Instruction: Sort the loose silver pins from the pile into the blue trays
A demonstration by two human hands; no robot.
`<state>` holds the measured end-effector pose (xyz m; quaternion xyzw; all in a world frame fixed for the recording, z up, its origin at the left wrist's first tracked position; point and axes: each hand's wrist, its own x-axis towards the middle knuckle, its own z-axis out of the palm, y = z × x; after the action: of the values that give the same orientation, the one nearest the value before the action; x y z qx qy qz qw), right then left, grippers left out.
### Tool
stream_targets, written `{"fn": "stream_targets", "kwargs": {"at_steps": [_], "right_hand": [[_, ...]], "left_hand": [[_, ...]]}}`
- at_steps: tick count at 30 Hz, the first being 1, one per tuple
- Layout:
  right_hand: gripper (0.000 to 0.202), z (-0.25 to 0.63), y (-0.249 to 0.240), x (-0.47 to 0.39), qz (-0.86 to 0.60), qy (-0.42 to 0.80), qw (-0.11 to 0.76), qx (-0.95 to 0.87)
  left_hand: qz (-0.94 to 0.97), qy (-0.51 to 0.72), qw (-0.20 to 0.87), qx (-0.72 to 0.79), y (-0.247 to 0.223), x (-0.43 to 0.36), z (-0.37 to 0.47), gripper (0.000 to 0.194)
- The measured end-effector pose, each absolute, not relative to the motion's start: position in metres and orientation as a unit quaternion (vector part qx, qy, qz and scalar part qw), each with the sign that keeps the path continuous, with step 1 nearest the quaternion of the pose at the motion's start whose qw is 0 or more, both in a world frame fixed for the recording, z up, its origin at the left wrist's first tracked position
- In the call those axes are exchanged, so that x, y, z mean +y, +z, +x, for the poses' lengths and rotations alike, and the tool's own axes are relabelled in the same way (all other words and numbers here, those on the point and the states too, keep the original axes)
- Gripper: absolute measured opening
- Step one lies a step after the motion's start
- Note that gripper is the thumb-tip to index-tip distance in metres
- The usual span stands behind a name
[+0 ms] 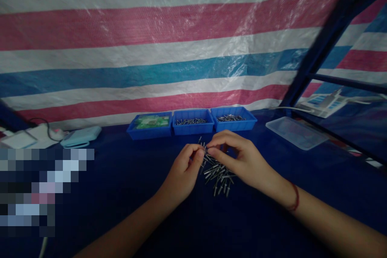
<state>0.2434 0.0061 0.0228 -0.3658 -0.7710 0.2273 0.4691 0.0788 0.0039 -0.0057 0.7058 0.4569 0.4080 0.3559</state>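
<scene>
A loose pile of silvery blind rivets [220, 175] lies on the dark blue tabletop, directly under my hands. My left hand [186, 171] is closed, thumb and forefinger pinched together at the pile's left edge. A few rivets poke out around its fingertips. From the right, my right hand [242, 155] reaches over the pile with thumb and forefinger brought together, nearly meeting the left fingertips. What this pinch holds is small and partly hidden, and looks like a rivet. A dark red cord circles the right wrist.
Behind the pile stand three blue bins: the left bin [149, 132] holds green-tinted packets, the middle bin [193, 129] and right bin [235, 125] hold rivets. A clear plastic lid [298, 133] lies right. A light blue case [81, 137] sits left. Striped sheeting [169, 32] hangs behind.
</scene>
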Motion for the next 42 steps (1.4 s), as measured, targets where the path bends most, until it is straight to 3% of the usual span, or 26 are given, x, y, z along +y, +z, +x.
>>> {"fn": "stream_targets", "kwargs": {"at_steps": [15,23,27,32,36,39,42], "right_hand": [[0.006,0.243,0.028,-0.001,-0.351,0.247,0.491,-0.758],[0.006,0.242,0.019,0.004,-0.367,0.297,0.508,-0.721],[0.006,0.239,0.013,0.006,-0.364,0.361,0.489,-0.706],[0.011,0.24,0.013,0.01,-0.337,0.398,0.425,-0.74],[0.014,0.261,0.016,0.035,-0.401,0.222,0.461,-0.76],[0.016,0.289,0.014,0.064,-0.512,-0.017,0.482,-0.711],[0.021,0.317,0.006,0.089,-0.566,-0.128,0.421,-0.697]], "left_hand": [[0.699,0.416,0.42,0.404,0.005,-0.003,0.082,0.024],[0.702,0.496,0.315,0.402,-0.002,-0.002,0.079,0.009],[0.706,0.517,0.28,0.394,-0.001,-0.003,0.079,0.006],[0.699,0.491,0.319,0.41,-0.002,-0.003,0.08,0.011],[0.706,0.459,0.34,0.418,-0.009,0.003,0.08,0.029],[0.763,0.416,0.265,0.417,-0.012,0.009,0.079,0.03],[0.823,0.37,0.163,0.4,-0.012,0.015,0.075,0.023]]}}
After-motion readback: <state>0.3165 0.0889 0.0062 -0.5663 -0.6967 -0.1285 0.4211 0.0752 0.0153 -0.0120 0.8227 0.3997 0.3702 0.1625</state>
